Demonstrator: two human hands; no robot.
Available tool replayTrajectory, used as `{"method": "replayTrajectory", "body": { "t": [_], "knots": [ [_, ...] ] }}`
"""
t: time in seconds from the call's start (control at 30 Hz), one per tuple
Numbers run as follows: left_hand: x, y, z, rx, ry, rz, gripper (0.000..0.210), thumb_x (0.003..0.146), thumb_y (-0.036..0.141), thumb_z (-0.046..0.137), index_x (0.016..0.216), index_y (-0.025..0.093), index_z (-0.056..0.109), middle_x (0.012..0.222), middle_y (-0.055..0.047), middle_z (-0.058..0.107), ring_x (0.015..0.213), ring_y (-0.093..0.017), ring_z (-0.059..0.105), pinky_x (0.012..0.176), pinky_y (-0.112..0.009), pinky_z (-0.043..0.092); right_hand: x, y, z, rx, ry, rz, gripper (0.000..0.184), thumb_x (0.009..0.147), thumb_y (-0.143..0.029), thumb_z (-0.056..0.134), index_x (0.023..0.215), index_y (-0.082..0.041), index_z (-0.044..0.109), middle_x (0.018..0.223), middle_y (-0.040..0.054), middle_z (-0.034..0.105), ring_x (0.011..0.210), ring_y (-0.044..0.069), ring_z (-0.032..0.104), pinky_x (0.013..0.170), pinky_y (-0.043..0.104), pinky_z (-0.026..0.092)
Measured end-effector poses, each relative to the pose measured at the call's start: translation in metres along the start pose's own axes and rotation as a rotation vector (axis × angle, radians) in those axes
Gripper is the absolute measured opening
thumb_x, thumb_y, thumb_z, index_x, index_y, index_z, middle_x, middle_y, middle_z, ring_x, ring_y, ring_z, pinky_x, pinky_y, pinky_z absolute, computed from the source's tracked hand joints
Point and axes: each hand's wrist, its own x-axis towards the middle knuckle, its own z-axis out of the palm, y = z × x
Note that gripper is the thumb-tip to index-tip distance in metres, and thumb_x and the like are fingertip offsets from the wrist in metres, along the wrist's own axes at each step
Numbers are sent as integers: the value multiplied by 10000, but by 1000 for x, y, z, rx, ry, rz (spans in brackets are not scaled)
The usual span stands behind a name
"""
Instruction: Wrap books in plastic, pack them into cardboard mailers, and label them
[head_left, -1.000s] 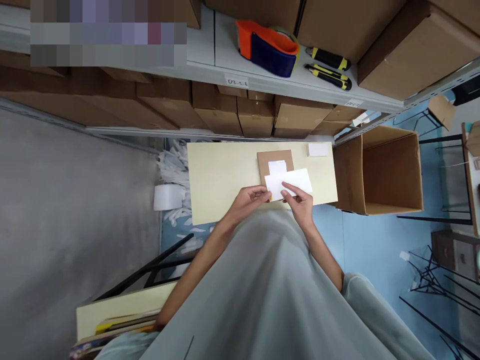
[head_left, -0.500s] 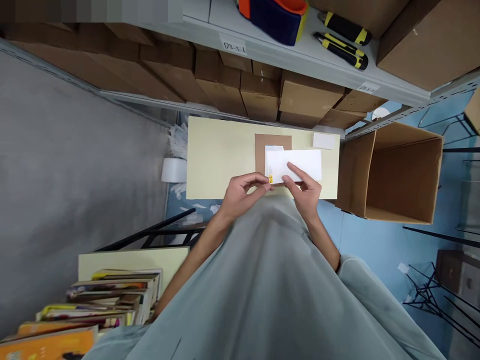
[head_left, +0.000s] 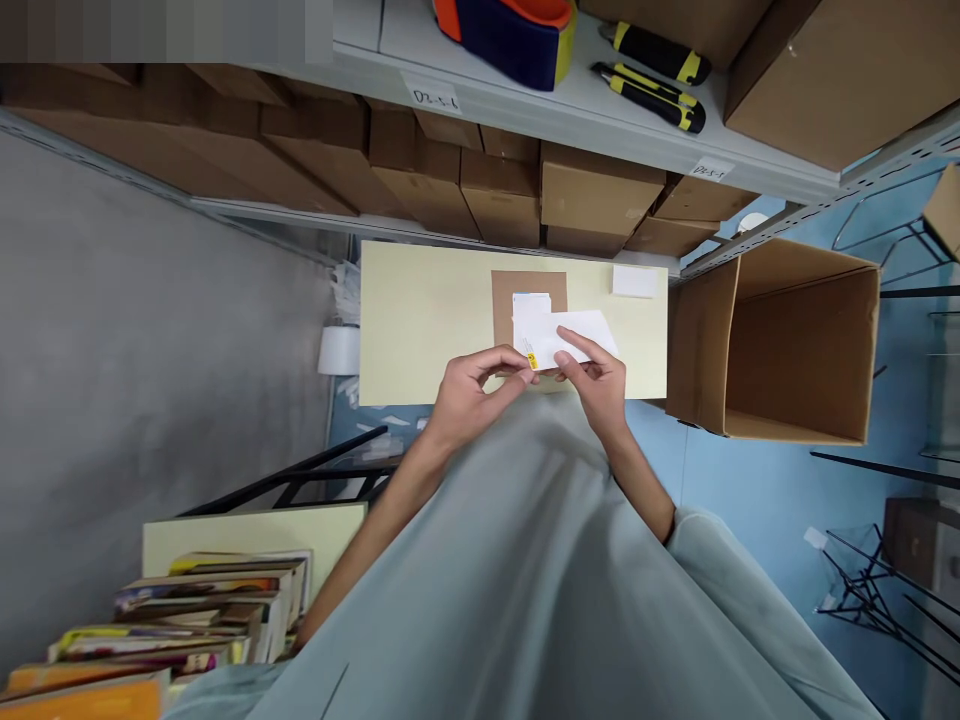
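Observation:
A white envelope (head_left: 589, 328) with a small yellow mark at its lower left corner is held above the pale yellow table. My right hand (head_left: 600, 380) grips its right part, the thumb and index finger lying over its face and the other fingers partly hidden beneath. At the marked corner, my left hand (head_left: 480, 390) pinches with thumb and index fingertip. Behind the envelope a brown sheet (head_left: 504, 300) lies on the table, with white papers (head_left: 531, 303) on top, partly covered by the envelope.
A white stack (head_left: 634, 282) sits at the table's (head_left: 420, 320) back right. An open cardboard box (head_left: 697, 350) stands to the right. Above the back edge, a shelf (head_left: 517, 110) carries utility knives (head_left: 660, 95) and a tape roll (head_left: 517, 45). Books (head_left: 217, 610) stand at lower left.
The envelope has tilted, its right end now lower and nearer me, uncovering more of the white papers behind. Both hands keep hold of it. The whole view has shifted slightly.

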Motion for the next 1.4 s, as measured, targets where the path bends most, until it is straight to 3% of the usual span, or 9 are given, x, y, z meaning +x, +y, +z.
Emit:
{"method": "replayTrajectory", "body": {
  "t": [0.1,0.2,0.3,0.4,0.57,0.73,0.83,1.1,1.4],
  "knots": [
    [-1,-1,3,7,25,29,231,889,420,790,813,209,735,798,-38,770,771,-202,736,795,-334,616,2,2,-3,56,-124,100,675,881,-750,791,1339,-254,783,909,22,843,687,184,803,660,302,652],
    [-3,-1,5,45,55,48,188,902,379,759,828,209,737,802,-31,761,768,-186,719,784,-320,603,0,3,-10,20,-370,275,763,943,-820,651,1401,-215,735,669,-18,771,448,135,672,467,235,520],
    [-4,-2,7,135,72,79,159,914,340,724,830,207,740,792,-26,745,737,-167,680,741,-306,575,-6,2,-15,-133,-500,364,673,974,-750,672,1335,-189,770,503,-69,653,326,97,499,386,215,395],
    [-6,-3,8,215,89,141,132,924,285,696,825,207,734,805,-24,746,732,-156,659,729,-300,556,-12,-3,-17,-182,-370,243,516,960,-644,751,1231,-210,813,477,-99,555,389,88,459,420,217,377],
    [-10,-4,12,269,61,234,122,953,235,674,848,216,733,818,-19,732,753,-154,660,718,-295,548,-14,-12,-14,-119,-283,48,430,836,-580,900,1088,-238,835,705,-55,617,525,75,458,508,243,415],
    [-13,-4,17,275,31,271,116,971,207,664,896,225,751,871,-25,733,790,-161,671,737,-311,548,-13,-11,-15,-98,-253,28,422,877,-647,837,987,-239,818,805,-7,701,569,100,510,554,278,506],
    [-13,-7,18,267,20,260,111,966,219,674,885,226,748,863,-26,723,790,-168,666,751,-324,551,-13,-9,-17,-46,-245,78,430,875,-656,823,930,-232,787,758,-8,698,580,117,545,553,283,528],
    [-19,-13,15,10,38,36,131,889,279,708,777,224,667,829,-34,683,776,-185,647,729,-327,552,-7,-8,-27,88,-68,131,292,863,-497,810,814,-224,720,702,-33,638,538,99,537,584,279,491],
    [-23,-30,-1,-349,261,-167,141,778,298,691,708,234,587,786,-6,617,704,-167,609,716,-335,534,5,0,-41,234,120,172,264,816,-448,826,787,-222,693,695,-46,579,551,85,473,545,248,426]
  ]
}}
